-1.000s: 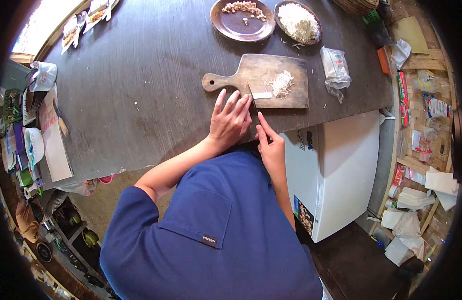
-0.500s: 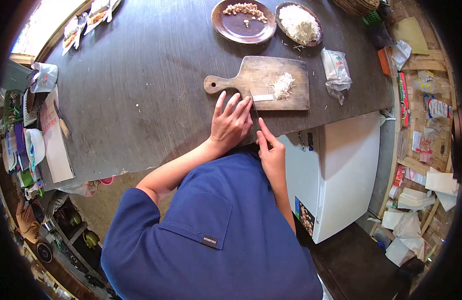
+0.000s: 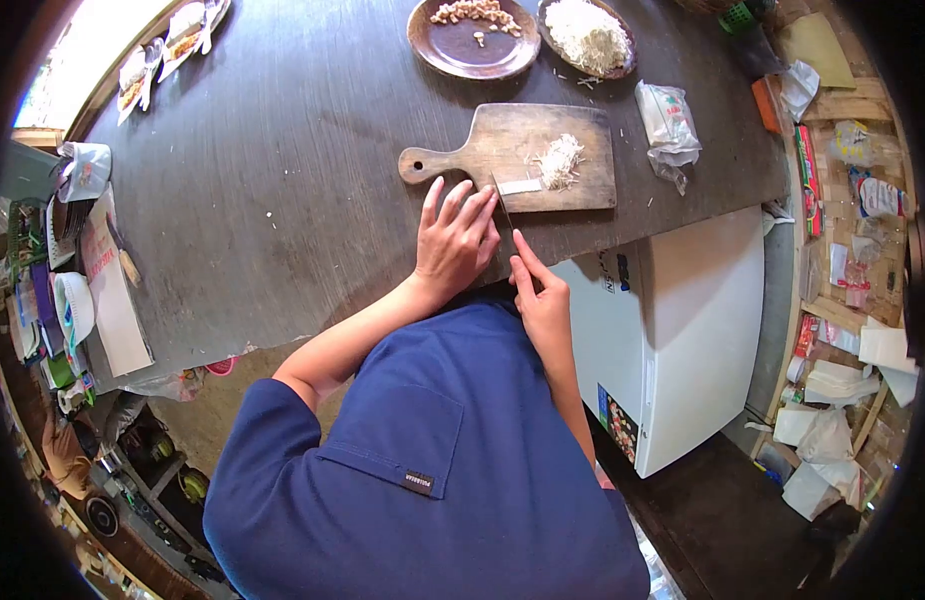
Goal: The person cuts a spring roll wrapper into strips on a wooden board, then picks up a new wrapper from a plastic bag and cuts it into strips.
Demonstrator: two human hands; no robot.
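Wooden board (image 3: 527, 140) beside flat left hand (image 3: 454, 245); right hand (image 3: 544, 305) grips knife (image 3: 503, 207)

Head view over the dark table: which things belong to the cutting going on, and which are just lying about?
In use: wooden handled cutting board, thin dark knife in the right hand, white strip, white shred pile.
Lying about: clear plastic bag, brown plate of brown bits, white appliance.

knife (image 3: 503, 203) handle hidden in right hand (image 3: 544, 300), plate (image 3: 462, 52) cropped at top
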